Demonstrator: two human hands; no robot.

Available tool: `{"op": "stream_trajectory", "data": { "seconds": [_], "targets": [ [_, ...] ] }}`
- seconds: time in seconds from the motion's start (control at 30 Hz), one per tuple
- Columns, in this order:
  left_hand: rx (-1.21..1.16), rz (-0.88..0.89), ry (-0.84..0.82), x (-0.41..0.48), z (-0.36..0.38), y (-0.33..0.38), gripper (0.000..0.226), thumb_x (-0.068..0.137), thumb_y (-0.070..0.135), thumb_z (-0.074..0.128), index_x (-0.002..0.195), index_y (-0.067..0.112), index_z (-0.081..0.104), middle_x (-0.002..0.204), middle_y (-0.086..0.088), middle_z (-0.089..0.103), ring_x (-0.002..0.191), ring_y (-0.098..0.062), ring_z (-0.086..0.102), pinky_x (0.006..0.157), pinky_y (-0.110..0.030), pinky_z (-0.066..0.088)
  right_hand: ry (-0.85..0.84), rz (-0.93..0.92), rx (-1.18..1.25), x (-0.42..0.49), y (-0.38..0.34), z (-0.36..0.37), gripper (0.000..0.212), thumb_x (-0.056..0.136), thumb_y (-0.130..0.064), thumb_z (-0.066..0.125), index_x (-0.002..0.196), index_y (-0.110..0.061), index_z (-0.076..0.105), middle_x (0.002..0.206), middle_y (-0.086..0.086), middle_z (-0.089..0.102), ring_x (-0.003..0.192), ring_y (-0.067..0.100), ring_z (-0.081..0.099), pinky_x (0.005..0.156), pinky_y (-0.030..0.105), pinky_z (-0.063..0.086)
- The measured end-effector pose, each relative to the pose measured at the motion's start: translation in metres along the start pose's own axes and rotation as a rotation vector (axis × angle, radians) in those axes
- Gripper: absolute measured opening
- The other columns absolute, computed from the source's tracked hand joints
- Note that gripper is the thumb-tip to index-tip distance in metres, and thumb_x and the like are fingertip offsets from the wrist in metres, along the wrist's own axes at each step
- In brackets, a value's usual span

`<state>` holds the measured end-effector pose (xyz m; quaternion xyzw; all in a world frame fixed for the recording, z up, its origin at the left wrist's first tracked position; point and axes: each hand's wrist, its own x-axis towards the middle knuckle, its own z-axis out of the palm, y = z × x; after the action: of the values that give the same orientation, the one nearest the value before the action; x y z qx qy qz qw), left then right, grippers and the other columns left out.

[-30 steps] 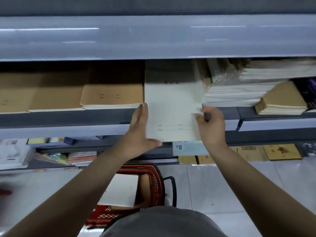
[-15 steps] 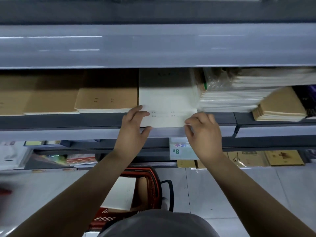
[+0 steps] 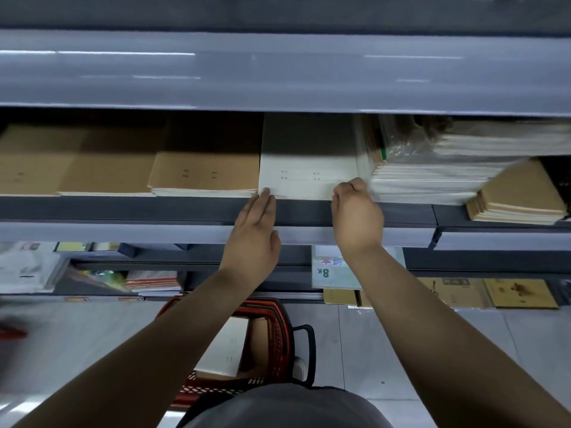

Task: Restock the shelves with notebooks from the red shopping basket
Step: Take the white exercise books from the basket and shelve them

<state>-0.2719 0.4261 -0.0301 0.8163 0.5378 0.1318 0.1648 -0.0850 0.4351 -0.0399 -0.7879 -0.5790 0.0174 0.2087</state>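
We have the white notebook (image 3: 307, 177) on the shelf (image 3: 309, 210) between the brown stack (image 3: 205, 177) and the wrapped pile (image 3: 432, 174); our left hand (image 3: 256, 230) presses its front edge with straight fingers, and our right hand (image 3: 355, 214), fingers curled, pinches its corner. If we push unevenly, the notebook may skew against the wrapped pile. More notebooks wait in the red shopping basket (image 3: 279, 335).

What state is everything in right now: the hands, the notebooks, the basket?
White notebooks: lying flat on the shelf, front edge at the lip.
Left hand: fingers straight, tips touching the white stack's front edge.
Right hand: fingers curled at the stack's right front corner.
Red shopping basket: on the floor, notebooks inside.
Brown notebooks: stacked flat, untouched.
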Motion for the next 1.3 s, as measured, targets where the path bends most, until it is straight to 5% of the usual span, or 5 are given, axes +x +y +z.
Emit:
{"op": "stream_trajectory", "data": {
  "seconds": [0.13,0.7,0.93,1.07,1.3],
  "targets": [
    [0.048,0.005,-0.041,0.004,0.003,0.0,0.061,0.103,0.02,0.038,0.156,0.011,0.009,0.165,-0.002,0.004,0.152,-0.017,-0.002,0.121,-0.026,0.002,0.161,-0.111,0.045,0.004,-0.002,0.004,0.04,0.038,0.032,0.062,0.065,0.002,0.055,0.078,0.022,0.056,0.036,0.014,0.019,0.049,0.007,0.013],
    [0.11,-0.098,-0.211,0.011,-0.005,0.007,0.073,0.099,0.014,0.043,0.157,0.01,-0.002,0.163,0.003,-0.017,0.151,-0.017,-0.011,0.123,-0.037,0.009,-0.038,-0.007,0.003,0.006,-0.002,-0.001,0.022,0.077,0.02,0.054,0.093,0.005,0.06,0.109,0.019,0.052,0.052,0.026,0.041,0.051,0.028,0.036],
    [-0.493,-0.233,-0.054,0.0,-0.031,0.01,0.057,0.102,0.016,0.045,0.155,0.019,0.023,0.163,0.012,0.008,0.147,-0.001,0.009,0.089,0.012,0.011,0.016,0.13,0.503,-0.019,-0.018,-0.014,0.028,0.099,-0.022,0.052,0.121,-0.009,0.064,0.118,0.008,0.063,0.093,0.019,0.061,0.079,0.024,0.044],
    [-0.811,-0.331,0.011,-0.009,-0.046,0.018,0.053,0.104,0.023,0.044,0.154,0.026,0.027,0.16,0.012,0.024,0.146,-0.004,0.021,0.113,-0.015,0.016,-0.004,0.235,0.803,-0.04,-0.035,-0.024,0.032,0.101,-0.028,0.047,0.126,-0.015,0.061,0.125,-0.004,0.061,0.114,0.009,0.054,0.098,0.02,0.042],
    [-1.074,-0.35,-0.01,-0.029,-0.059,0.018,0.049,0.104,0.032,0.041,0.151,0.035,0.031,0.156,0.016,0.03,0.141,-0.002,0.027,0.107,-0.022,0.022,-0.038,0.279,1.042,-0.065,-0.065,-0.038,0.039,0.103,-0.031,0.043,0.138,-0.018,0.051,0.139,-0.009,0.053,0.123,-0.004,0.046,0.097,0.001,0.033]
  ]
}}
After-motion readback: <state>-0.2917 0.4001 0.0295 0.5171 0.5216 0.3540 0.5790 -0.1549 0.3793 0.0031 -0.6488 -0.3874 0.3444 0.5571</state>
